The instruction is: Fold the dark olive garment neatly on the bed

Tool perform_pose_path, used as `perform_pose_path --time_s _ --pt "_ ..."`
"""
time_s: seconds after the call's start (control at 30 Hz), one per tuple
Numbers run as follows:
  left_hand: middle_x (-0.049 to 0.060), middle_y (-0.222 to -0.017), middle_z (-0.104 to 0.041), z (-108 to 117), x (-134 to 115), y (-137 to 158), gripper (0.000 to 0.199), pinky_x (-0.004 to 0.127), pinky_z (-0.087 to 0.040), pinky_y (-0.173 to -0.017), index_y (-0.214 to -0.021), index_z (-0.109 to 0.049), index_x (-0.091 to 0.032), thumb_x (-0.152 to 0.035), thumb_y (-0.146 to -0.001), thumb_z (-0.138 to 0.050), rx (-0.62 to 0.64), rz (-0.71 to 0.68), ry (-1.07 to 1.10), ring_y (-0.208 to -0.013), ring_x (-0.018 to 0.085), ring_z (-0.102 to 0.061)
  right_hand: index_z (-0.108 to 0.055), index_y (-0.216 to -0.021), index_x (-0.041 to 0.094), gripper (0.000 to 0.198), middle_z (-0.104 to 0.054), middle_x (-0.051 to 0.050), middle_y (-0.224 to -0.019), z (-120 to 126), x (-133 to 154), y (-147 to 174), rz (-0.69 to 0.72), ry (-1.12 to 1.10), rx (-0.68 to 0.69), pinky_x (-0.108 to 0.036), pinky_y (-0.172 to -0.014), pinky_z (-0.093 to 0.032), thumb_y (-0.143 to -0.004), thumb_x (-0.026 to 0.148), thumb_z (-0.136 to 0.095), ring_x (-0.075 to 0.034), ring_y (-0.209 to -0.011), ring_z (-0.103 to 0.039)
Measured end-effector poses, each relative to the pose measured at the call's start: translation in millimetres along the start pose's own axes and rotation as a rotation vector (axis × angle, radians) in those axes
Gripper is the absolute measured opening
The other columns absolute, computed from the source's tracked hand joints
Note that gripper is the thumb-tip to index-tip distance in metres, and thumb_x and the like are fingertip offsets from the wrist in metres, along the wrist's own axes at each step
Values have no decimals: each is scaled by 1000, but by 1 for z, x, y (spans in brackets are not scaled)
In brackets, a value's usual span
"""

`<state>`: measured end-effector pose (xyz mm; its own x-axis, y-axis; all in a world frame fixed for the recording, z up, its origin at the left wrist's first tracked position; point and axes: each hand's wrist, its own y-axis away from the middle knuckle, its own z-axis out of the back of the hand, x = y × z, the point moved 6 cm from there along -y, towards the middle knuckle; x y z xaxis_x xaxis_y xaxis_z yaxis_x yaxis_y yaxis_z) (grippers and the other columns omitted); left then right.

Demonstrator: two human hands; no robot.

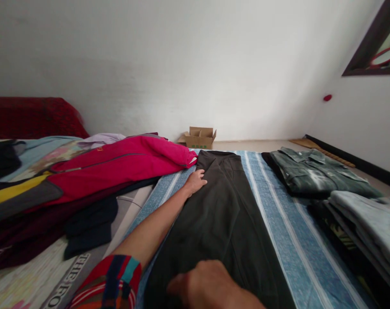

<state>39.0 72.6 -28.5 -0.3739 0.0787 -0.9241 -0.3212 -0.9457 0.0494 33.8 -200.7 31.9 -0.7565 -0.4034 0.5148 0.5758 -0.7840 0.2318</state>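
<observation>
A pair of dark grey trousers [214,214] lies lengthwise over a blue striped sheet, waistband at the far end and a few creases across the upper part. My left hand [195,182] rests at the left edge of the trousers below the waistband, touching the cloth with its fingers apart. Close to me, my right hand [212,285] is over the lower legs of the trousers. It is smeared by motion, so its grip and whether it touches the cloth cannot be made out.
Left lies a heap of clothes with a pink jacket [130,165] on top. Right are a folded green-grey denim garment [313,171] and a stack of folded clothes [368,227]. An open cardboard box [199,139] stands by the wall beyond the striped sheet [278,214].
</observation>
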Motion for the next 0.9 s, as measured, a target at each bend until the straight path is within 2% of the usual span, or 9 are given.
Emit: perform_pose_path --time_s 0.07,0.1,0.17,0.23,0.3,0.43,0.6,0.77,0.9 --pt "20 -121 -59 8 3 23 65 31 -48 -81 -127 -47 -7 -11 -65 -64 6 36 33 -102 24 -62 -66 -98 21 32 -71 -5 -86 30 -50 15 -204 -97 -213 -25 -60 -46 -84 46 -53 -21 -79 -67" --pt "20 -117 -61 14 4 37 63 32 -49 -79 -125 -48 -7 -14 -65 -65 5 55 48 -97 24 -63 -66 -95 19 33 -70 -7 -84 44 -79 22 -353 -88 -312 -26 -60 -45 -85 48 -52 -23 -79 -67" --pt "17 -108 -65 24 7 66 56 31 -49 -75 -119 -53 -7 -20 -66 -66 5 111 82 -90 23 -65 -66 -93 17 29 -70 -10 -86 64 -135 33 -589 -78 -449 -25 -60 -44 -83 42 -56 -23 -83 -66" --pt "11 -96 -68 34 13 97 50 28 -48 -69 -110 -56 -9 -26 -65 -68 20 222 132 -83 20 -64 -64 -95 15 26 -69 -8 -76 67 -177 32 -696 -225 -462 -21 -52 -42 -82 37 -58 -18 -68 -65" --pt "5 -84 -68 45 16 125 46 25 -45 -63 -103 -59 -12 -30 -62 -71 20 318 139 -75 18 -63 -61 -101 13 25 -65 -3 -61 60 -204 26 -716 -436 -422 -19 -43 -39 -84 32 -57 -13 -49 -60" --pt "1 -72 -65 59 15 169 44 24 -43 -60 -94 -58 -15 -34 -57 -73 55 405 164 -67 15 -61 -62 -84 11 24 -58 -2 -48 53 -221 14 -724 -543 -382 -19 -34 -35 -87 32 -51 -12 -36 -53" --pt "1 -70 -65 58 17 203 41 23 -42 -54 -85 -59 -15 -41 -57 -73 204 510 153 -60 14 -59 -59 -63 13 21 -56 -2 -41 56 -224 2 -732 -540 -402 -19 -33 -35 -81 24 -56 -11 -30 -48" --pt "3 -70 -67 48 16 223 42 24 -42 -50 -82 -61 -13 -41 -55 -76 315 560 231 -57 16 -62 -58 -65 12 14 -55 -3 -43 64 -228 0 -763 -628 -468 -19 -36 -36 -77 17 -56 -11 -33 -50" --pt "7 -82 -70 31 12 232 41 27 -48 -65 -85 -63 -12 -31 -53 -79 382 537 452 -74 20 -66 -55 -70 12 17 -54 -2 -45 66 -235 10 -831 -745 -505 -17 -38 -38 -84 22 -52 -10 -40 -53"
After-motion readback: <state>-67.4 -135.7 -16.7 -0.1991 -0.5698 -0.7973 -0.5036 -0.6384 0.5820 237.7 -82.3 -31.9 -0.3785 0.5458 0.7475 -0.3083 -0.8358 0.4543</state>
